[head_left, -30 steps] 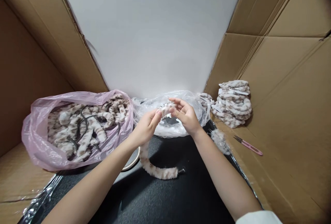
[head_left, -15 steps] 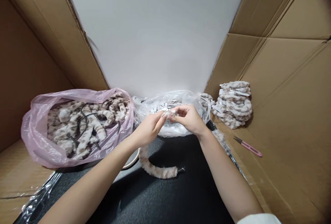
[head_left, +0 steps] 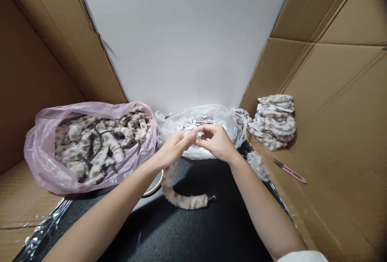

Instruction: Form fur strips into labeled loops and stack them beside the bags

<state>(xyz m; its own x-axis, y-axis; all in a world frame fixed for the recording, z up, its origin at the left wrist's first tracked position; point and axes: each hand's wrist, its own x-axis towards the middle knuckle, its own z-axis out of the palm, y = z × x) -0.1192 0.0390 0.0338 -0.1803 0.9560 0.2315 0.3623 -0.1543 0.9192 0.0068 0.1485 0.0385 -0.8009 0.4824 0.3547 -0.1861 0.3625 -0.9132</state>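
Note:
A furry white-and-brown strip curves over the black surface, a short dark end sticking out at its right tip; its upper part runs up behind my left wrist. My left hand is closed on the strip's upper end. Fingers of my right hand pinch the same pale fluffy end, meeting my left fingertips. Just behind both hands lies a clear plastic bag with many small white pieces in it.
At the left, a pink plastic bag holds furry strips and dark cords. Bundled furry loops with white tags are stacked at the right, near pink-handled snips. Grey fluff lies by my right forearm. Cardboard walls flank the black surface.
My fingers have shifted slightly on the furry end, my left hand edging over it. The strip's lower part stays in place.

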